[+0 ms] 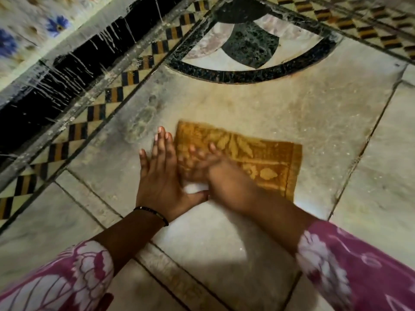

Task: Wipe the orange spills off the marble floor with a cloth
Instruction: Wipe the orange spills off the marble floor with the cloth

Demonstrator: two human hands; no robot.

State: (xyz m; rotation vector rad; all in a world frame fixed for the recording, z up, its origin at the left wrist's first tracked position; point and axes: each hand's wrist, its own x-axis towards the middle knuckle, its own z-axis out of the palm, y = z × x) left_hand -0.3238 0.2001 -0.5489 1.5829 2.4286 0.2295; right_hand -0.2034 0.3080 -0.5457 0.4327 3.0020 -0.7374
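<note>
Right grip (pixel 215 173) flat on cloth (pixel 253 158), left grip (pixel 161 173) at its edge

Floor (pixel 280 104): pale marble slabs, dark joints | on it: folded orange patterned cloth (pixel 253 153), flat, centre | left hand (pixel 166 176) flat on marble at cloth's 9 o'clock edge | right hand (pixel 215 173) blurred, pressing on cloth | checkered inlay border (pixel 125 81) at 10 o'clock

Orange leaf-patterned cloth (pixel 249 153), pale marble floor (pixel 292 113) with black-and-yellow checkered border (pixel 125 86), pink floral sleeves (pixel 67 277).
</note>
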